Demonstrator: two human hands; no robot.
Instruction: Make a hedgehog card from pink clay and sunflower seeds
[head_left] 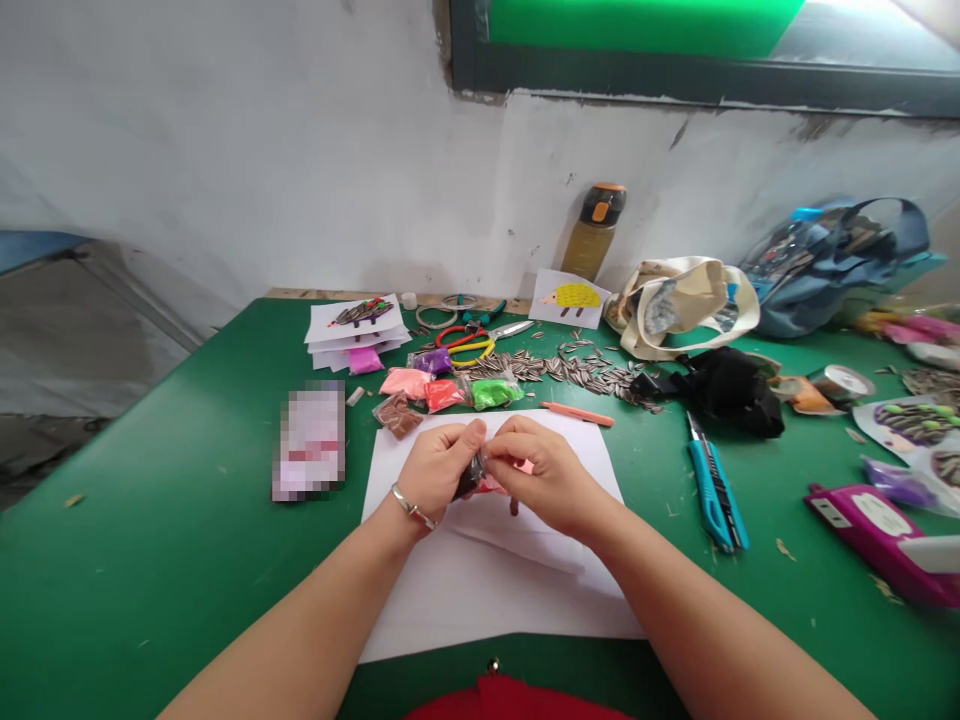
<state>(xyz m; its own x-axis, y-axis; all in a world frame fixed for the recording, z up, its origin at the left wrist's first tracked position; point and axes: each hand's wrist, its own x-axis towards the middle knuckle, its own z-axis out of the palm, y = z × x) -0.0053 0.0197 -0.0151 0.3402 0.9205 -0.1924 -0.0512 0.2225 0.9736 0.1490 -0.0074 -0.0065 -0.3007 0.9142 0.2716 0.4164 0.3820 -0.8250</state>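
Note:
My left hand [439, 470] and my right hand [544, 475] meet above a white paper sheet [487, 590], their fingers pinching a dark brown lump of modelling clay [471, 476]. Pink material [519, 467] shows just past the lump, partly hidden by my right fingers, and I cannot tell whether it is joined to the lump. A silver bracelet [411, 506] circles my left wrist. Just beyond the paper lie several clear bags of coloured clay [450, 390].
The green table [150, 530] holds striped sunflower seeds [555, 368], scissors [469, 343], an orange pencil [577, 413], a blue utility knife [716, 490], a black bag [724, 392], a canvas tote [682, 308], and seed-decorated hedgehog pictures [360, 325]. A blurred rectangle [309, 440] lies left.

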